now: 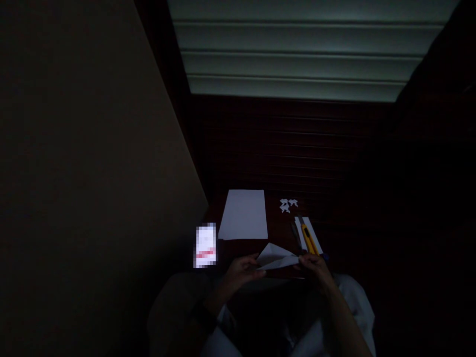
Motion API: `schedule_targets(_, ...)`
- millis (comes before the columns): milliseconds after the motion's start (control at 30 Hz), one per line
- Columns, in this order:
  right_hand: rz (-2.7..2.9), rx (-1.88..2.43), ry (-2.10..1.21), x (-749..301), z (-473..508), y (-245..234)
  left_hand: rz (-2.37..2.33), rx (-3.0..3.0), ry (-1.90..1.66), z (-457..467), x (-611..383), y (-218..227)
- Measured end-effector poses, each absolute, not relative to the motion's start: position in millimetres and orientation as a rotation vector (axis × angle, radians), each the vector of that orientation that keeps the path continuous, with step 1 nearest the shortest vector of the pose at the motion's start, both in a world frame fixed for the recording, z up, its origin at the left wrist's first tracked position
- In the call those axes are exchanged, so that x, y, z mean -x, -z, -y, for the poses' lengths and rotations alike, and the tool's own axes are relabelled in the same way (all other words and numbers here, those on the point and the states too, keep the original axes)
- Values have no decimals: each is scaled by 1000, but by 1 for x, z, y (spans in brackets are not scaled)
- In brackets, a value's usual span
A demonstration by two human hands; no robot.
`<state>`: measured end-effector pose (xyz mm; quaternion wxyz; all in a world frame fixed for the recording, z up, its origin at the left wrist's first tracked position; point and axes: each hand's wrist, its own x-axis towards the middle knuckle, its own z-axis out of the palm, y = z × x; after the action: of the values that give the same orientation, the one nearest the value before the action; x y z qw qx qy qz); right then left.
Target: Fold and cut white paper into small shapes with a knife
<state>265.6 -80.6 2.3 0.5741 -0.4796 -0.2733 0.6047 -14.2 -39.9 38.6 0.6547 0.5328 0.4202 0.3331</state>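
In a dim room, both of my hands hold a folded white sheet of paper [277, 256] over a dark table. My left hand [243, 270] grips its left edge with curled fingers. My right hand [314, 265] pinches its right corner. The paper is creased into a pointed, triangular shape.
A flat white sheet of paper [244, 214] lies further back on the dark table [275, 225]. Small white paper scraps [287, 205] lie to its right. A yellow utility knife [308, 239], a dark pen and paper strips lie at the right. A bright blurred rectangle [206, 245] sits left. Window blinds [297, 49] hang above.
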Motion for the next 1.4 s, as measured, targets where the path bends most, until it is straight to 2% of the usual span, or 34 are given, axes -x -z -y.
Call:
schedule_targets(333,639,1106,-1445,-266,83,-7,-956,-1278,-702,44,18,-47)
schedule_targets(567,549,857,-1526,-247,89,-29,-1135,-1154,-937,54,-3,-49)
schedule_targets(700,504,753,-1608,-218,92,-26,-1089,-1052,-1025,70,-25,-43)
schedule_targets(933,365,902,-1523,-200,91,-15,-1067,-1049,-871,85,-40,-21)
schedule_targets(1200,471,995,-1463,-194,90,-18,-1133,-1131,-1081,54,-37,-46)
schedule_targets(1400,515,994,-1388,-192,90,-9,-1276,-1280,-967,44,-40,-41)
